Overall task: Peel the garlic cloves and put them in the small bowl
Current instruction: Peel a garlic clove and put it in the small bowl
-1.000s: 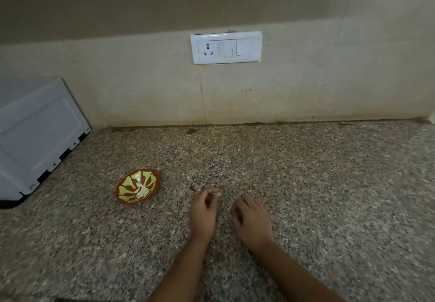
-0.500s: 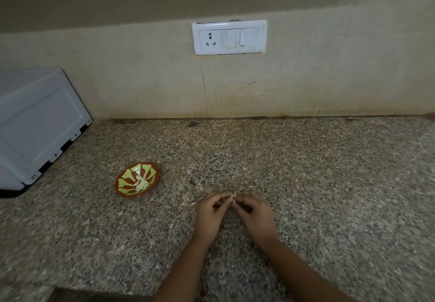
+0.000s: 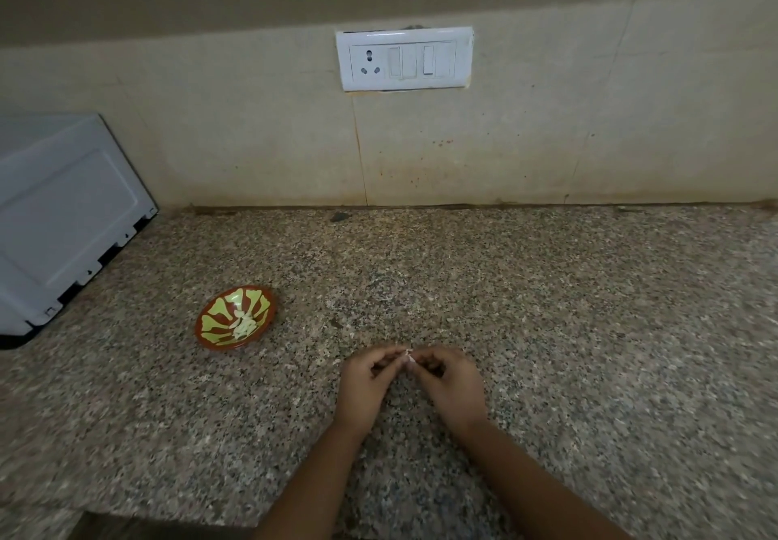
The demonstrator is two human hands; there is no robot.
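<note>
Both hands meet over the speckled granite counter (image 3: 547, 329). My left hand (image 3: 365, 383) and my right hand (image 3: 448, 383) pinch one small white garlic clove (image 3: 408, 356) between their fingertips, fingers curled around it. Most of the clove is hidden by the fingers. To the left, apart from the hands, stands the small bowl (image 3: 266, 303), red-brown with a yellow-green pattern. Pale peeled garlic cloves (image 3: 243, 325) lie in its middle.
A white microwave (image 3: 63, 219) stands at the far left on the counter. A white socket and switch plate (image 3: 404, 58) is on the tiled wall behind. Small bits of white skin (image 3: 351, 334) lie on the counter near the hands. The counter's front edge runs at bottom left.
A second ago the hands were apart, low on the counter. They have come together and now both pinch the garlic clove. The view has tilted slightly.
</note>
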